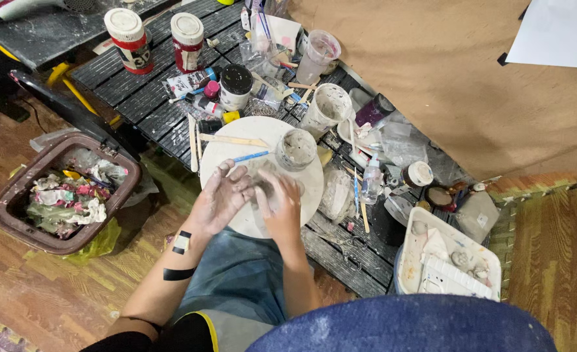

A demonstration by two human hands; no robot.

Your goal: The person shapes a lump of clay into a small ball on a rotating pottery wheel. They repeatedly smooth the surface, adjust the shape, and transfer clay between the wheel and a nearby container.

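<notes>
Two clay-smeared hands, left (222,199) and right (280,207), cupped loosely round a small grey clay lump (262,190) above the white round board (223,153). Could slip from slick palms, or knock that clay-caked cup (296,149) just beyond.

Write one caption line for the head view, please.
Two clay-smeared hands, left and right, press grey clay above a round white board beside a cup.
</notes>
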